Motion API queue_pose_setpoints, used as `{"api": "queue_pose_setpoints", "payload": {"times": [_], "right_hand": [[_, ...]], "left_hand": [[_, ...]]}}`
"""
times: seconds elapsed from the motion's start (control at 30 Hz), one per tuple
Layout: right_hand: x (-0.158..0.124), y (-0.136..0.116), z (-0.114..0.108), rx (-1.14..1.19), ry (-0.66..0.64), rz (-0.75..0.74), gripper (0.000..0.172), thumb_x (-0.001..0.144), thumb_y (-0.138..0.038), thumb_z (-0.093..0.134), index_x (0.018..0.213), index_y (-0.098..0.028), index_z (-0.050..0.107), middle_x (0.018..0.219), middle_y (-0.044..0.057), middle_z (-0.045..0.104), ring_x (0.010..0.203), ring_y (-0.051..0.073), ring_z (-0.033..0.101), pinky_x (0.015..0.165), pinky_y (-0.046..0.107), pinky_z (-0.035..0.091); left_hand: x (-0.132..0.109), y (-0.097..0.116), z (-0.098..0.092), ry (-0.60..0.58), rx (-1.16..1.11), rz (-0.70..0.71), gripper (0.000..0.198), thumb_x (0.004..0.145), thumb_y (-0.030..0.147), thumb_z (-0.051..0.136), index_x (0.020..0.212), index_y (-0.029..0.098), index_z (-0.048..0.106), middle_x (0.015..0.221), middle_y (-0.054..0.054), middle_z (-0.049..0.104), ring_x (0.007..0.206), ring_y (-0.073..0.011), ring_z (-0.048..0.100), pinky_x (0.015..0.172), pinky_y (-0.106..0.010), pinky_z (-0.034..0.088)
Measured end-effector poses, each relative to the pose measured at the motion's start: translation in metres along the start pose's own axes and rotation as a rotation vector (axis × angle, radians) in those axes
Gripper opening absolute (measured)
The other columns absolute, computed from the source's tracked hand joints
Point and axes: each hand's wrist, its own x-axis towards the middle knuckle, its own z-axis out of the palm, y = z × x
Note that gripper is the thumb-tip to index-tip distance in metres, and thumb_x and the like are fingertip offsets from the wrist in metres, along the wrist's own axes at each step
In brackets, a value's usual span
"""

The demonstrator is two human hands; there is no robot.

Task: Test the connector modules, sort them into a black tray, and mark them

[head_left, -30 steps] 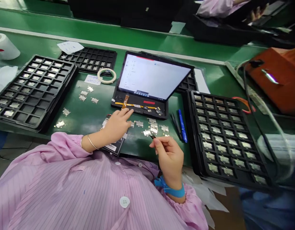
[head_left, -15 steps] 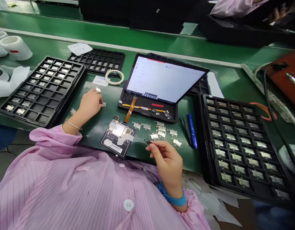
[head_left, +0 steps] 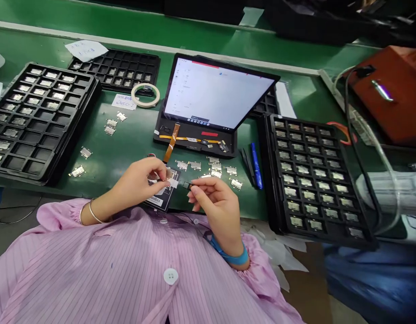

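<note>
My left hand (head_left: 142, 182) is closed in a pinch over the black circuit board panel (head_left: 164, 202). Whatever its fingertips hold is too small or hidden to make out; a whitish strip of tape (head_left: 173, 182) shows just beside them. Between thumb and forefinger, my right hand (head_left: 213, 198) grips a small black frame (head_left: 187, 185), close to the panel's right edge. An orange flat cable (head_left: 171, 144) runs from the panel to the propped-up lit screen (head_left: 221, 94). Small silver metal-cased modules (head_left: 195, 166) lie loose behind my right hand, several of them partly hidden.
Black trays of modules stand at left (head_left: 42, 121) and right (head_left: 309, 175). Tweezers (head_left: 247, 166) and a blue pen (head_left: 256, 165) lie beside the right tray. A tape roll (head_left: 145, 95) sits behind, near more loose modules (head_left: 111, 122). An orange-brown box (head_left: 390, 94) is at far right.
My left hand has come from the loose modules at upper left to the panel, uncovering those modules. My right hand has brought the small black frame nearer the panel. The camera view has shifted.
</note>
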Motion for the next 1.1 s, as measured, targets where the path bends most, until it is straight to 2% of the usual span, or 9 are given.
{"api": "queue_pose_setpoints", "payload": {"times": [0.1,0.17,0.27,0.33,0.43,0.63,0.77,0.93,1.1], "right_hand": [[0.0,-0.003,0.001,0.021,0.0,0.011,0.011,0.085,-0.028,0.068,0.092,-0.021,0.07,0.068,0.0,0.068,0.057,0.011,0.063,0.043,0.019,0.051],[-0.001,-0.003,0.0,0.024,-0.005,0.025,0.011,0.086,-0.029,0.067,0.093,-0.021,0.07,0.068,0.0,0.068,0.057,0.011,0.062,0.043,0.02,0.051],[-0.002,-0.001,-0.001,0.049,-0.033,0.059,0.012,0.085,-0.03,0.067,0.091,-0.02,0.07,0.067,0.0,0.068,0.055,0.012,0.062,0.042,0.02,0.051],[-0.003,0.001,-0.001,0.067,-0.049,0.078,0.012,0.084,-0.03,0.068,0.091,-0.02,0.07,0.067,0.0,0.068,0.055,0.011,0.062,0.042,0.019,0.051],[-0.003,0.003,-0.001,0.068,-0.051,0.086,0.013,0.084,-0.03,0.068,0.091,-0.019,0.07,0.068,0.001,0.068,0.055,0.011,0.062,0.042,0.019,0.051],[-0.004,0.003,-0.002,0.043,-0.099,0.1,0.013,0.084,-0.031,0.068,0.089,-0.02,0.07,0.067,0.001,0.067,0.055,0.012,0.061,0.042,0.019,0.05],[-0.004,0.002,-0.003,0.034,-0.056,0.086,0.014,0.084,-0.032,0.068,0.09,-0.019,0.069,0.068,0.001,0.067,0.055,0.012,0.061,0.041,0.02,0.049],[-0.005,0.002,-0.003,0.034,-0.132,0.098,0.014,0.084,-0.032,0.068,0.088,-0.019,0.069,0.066,0.0,0.067,0.054,0.012,0.062,0.041,0.02,0.05],[-0.006,0.003,-0.003,0.004,-0.009,0.051,0.012,0.084,-0.032,0.069,0.091,-0.021,0.07,0.069,0.001,0.068,0.058,0.013,0.064,0.041,0.021,0.05]], "left_hand": [[-0.009,0.007,0.011,-0.042,-0.133,-0.022,0.012,0.08,0.02,0.072,0.079,0.018,0.061,0.087,-0.001,0.068,0.08,-0.0128,0.063,0.074,-0.026,0.053],[-0.013,0.007,0.013,-0.065,-0.175,-0.051,0.013,0.08,0.021,0.073,0.09,0.018,0.065,0.093,-0.002,0.071,0.082,-0.0132,0.066,0.077,-0.027,0.056],[-0.017,0.006,0.015,-0.054,-0.13,-0.047,0.031,0.081,0.021,0.073,0.111,0.02,0.066,0.107,-0.005,0.074,0.088,-0.0153,0.069,0.081,-0.03,0.058],[-0.019,0.006,0.017,-0.031,-0.053,-0.001,0.034,0.083,0.021,0.071,0.117,0.021,0.066,0.113,-0.006,0.073,0.095,-0.018,0.07,0.085,-0.033,0.058],[-0.019,0.006,0.018,-0.018,0.018,0.063,0.028,0.085,0.021,0.07,0.113,0.022,0.069,0.111,-0.006,0.074,0.099,-0.0196,0.069,0.088,-0.036,0.057],[-0.018,0.01,0.017,-0.041,0.005,0.095,0.024,0.085,0.018,0.069,0.108,0.02,0.069,0.098,-0.004,0.075,0.087,-0.016,0.068,0.08,-0.032,0.057],[-0.017,0.009,0.018,-0.048,-0.003,0.091,0.024,0.085,0.016,0.066,0.108,0.021,0.069,0.1,-0.004,0.075,0.088,-0.0158,0.069,0.081,-0.031,0.057],[-0.017,0.008,0.02,-0.062,-0.019,0.07,0.025,0.085,0.016,0.066,0.109,0.021,0.07,0.102,-0.004,0.076,0.092,-0.0171,0.07,0.082,-0.032,0.057],[-0.016,0.01,0.018,-0.073,-0.052,0.023,0.025,0.084,0.019,0.067,0.109,0.021,0.071,0.102,-0.004,0.076,0.086,-0.0165,0.07,0.075,-0.03,0.058]]}}
